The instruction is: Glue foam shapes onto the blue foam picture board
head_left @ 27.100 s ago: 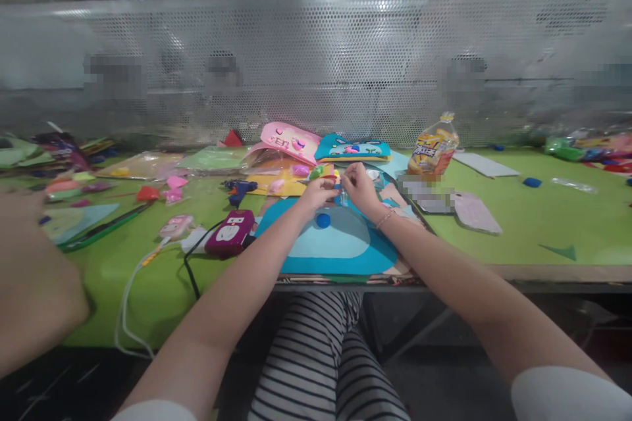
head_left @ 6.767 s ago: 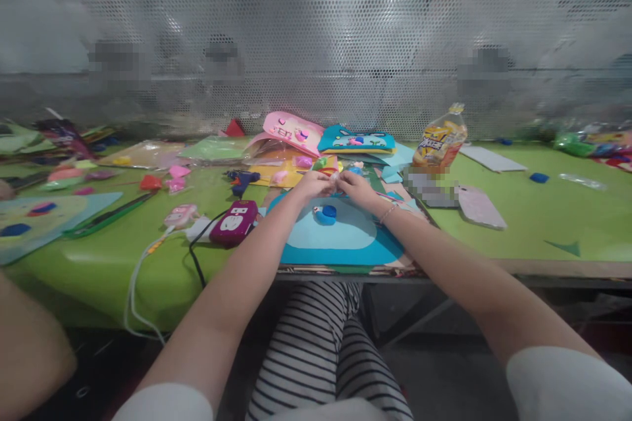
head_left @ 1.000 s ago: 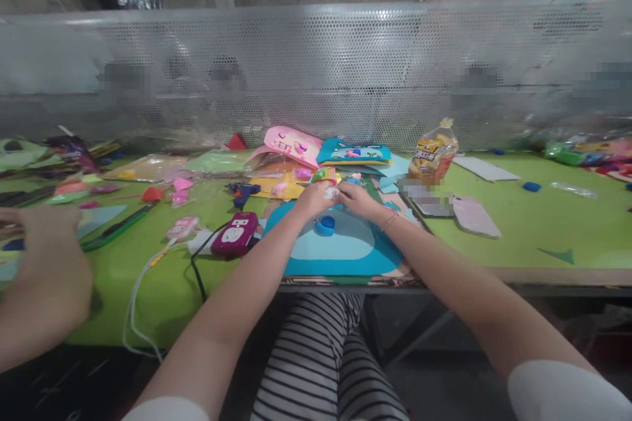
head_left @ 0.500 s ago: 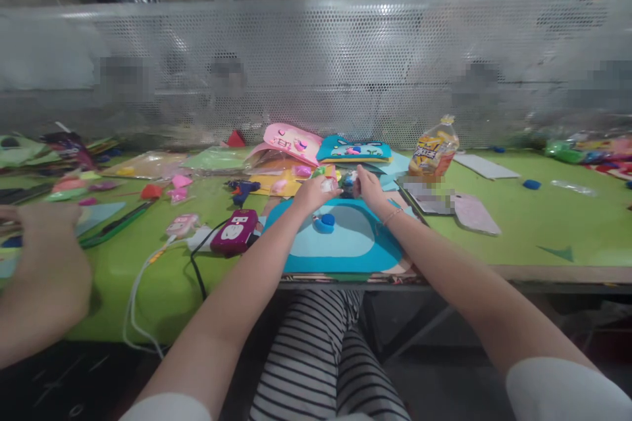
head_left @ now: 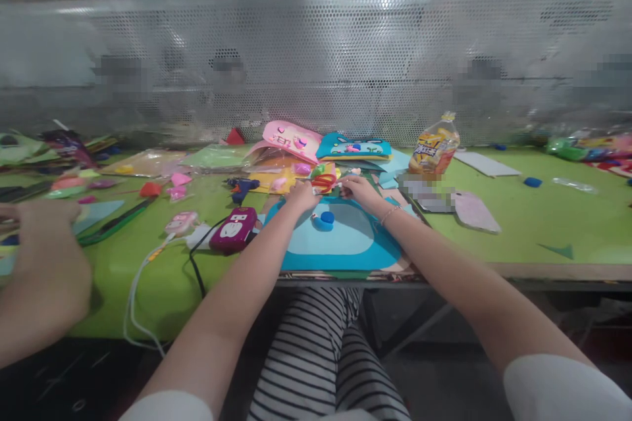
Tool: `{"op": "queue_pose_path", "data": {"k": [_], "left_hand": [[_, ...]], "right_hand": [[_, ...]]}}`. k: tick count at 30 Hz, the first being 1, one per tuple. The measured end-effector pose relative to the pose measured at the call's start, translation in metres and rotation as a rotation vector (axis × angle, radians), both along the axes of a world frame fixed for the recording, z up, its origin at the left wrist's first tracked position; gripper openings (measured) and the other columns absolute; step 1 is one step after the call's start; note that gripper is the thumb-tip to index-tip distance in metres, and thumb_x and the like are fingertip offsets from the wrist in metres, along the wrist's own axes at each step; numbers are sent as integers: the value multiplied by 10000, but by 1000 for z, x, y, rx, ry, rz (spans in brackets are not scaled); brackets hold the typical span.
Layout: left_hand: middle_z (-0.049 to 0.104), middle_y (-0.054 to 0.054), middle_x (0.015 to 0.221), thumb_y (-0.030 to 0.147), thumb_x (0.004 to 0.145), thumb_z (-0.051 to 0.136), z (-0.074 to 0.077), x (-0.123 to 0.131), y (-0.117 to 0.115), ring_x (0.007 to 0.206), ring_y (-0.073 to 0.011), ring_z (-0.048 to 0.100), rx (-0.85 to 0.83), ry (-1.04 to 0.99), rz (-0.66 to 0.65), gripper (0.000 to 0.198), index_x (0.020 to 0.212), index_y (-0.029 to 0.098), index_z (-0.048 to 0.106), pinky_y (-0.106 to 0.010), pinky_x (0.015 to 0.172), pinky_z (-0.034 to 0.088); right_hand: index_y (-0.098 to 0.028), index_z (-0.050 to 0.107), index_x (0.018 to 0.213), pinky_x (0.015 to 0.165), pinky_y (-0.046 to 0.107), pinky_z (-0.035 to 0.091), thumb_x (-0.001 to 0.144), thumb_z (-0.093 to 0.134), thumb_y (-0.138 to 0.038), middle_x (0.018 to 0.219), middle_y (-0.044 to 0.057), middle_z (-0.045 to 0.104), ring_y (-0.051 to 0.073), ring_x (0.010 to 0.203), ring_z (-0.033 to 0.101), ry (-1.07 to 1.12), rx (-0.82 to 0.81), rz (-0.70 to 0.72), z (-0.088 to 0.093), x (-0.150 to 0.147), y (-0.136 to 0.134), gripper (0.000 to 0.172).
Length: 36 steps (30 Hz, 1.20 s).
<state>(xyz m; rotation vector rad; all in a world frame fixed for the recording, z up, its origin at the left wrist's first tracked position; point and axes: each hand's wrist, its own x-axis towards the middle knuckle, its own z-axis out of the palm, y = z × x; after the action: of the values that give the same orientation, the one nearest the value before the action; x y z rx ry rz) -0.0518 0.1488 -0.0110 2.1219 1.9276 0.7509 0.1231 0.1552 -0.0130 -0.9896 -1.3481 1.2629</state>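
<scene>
My left hand (head_left: 302, 196) is closed at the edge of a bundle of red and yellow looped strips (head_left: 324, 180), just past the far edge of a blue sheet. My right hand (head_left: 363, 192) is a short way to the right, its fingertips pinched together; whatever is between them is too small to make out. Below both hands lies the blue sheet (head_left: 340, 262) with a pale-blue rounded panel (head_left: 345, 237). A small blue snail-like figure (head_left: 324, 220) rests on that panel.
Left are a purple box (head_left: 234, 230) with a cable, a glue gun (head_left: 243, 189) and a co-worker's arm (head_left: 49, 270). Pink (head_left: 291, 139) and blue decorated pouches (head_left: 353, 147) stand behind. A snack bag (head_left: 433, 150) and pink phone-like slab (head_left: 474, 212) are right.
My left hand has drawn back slightly to the left, and the red looped strips now show at its fingertips. My right hand has lowered, its fingers pointing left.
</scene>
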Motion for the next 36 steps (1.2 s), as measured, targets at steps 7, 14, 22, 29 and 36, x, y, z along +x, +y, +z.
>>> {"op": "queue_pose_path", "data": {"k": [7, 14, 22, 29, 36], "left_hand": [[531, -193, 1195, 341, 773, 526, 13, 13, -10, 1169, -383, 441, -10, 110, 151, 356, 1093, 193, 572, -537, 883, 368], [600, -125, 1081, 368, 780, 569, 12, 17, -6, 1081, -266, 522, 158, 1, -25, 299, 1011, 182, 613, -389, 893, 415], [634, -91, 993, 299, 789, 560, 7, 19, 1, 993, -212, 561, 244, -49, -124, 201, 923, 166, 630, -340, 872, 436], [634, -92, 1003, 276, 801, 538, 5, 19, 0, 1000, -211, 560, 232, -27, -143, 196, 926, 167, 642, -338, 869, 438], [640, -90, 984, 303, 806, 542, 5, 20, 0, 981, -213, 571, 224, -26, -142, 210, 927, 173, 655, -334, 851, 450]], "right_hand": [[-144, 659, 739, 709, 220, 524, 715, 555, -28, 630, 0, 637, 85, 632, 612, 110, -37, -21, 0, -5, -1, 158], [-149, 691, 723, 810, 240, 520, 744, 570, -33, 717, 22, 694, 105, 717, 654, 157, -83, 35, -3, -6, 0, 168], [-141, 727, 852, 722, 254, 523, 628, 752, -277, 776, 30, 697, 127, 719, 622, -46, 55, 25, -8, 0, 2, 263], [-139, 726, 835, 621, 222, 508, 602, 757, -328, 685, 10, 654, 103, 632, 566, -188, 89, -22, -5, -2, -2, 301], [-140, 686, 778, 642, 220, 513, 707, 610, -143, 642, -7, 629, 94, 597, 569, -159, 87, -24, -5, -5, -2, 104]]}}
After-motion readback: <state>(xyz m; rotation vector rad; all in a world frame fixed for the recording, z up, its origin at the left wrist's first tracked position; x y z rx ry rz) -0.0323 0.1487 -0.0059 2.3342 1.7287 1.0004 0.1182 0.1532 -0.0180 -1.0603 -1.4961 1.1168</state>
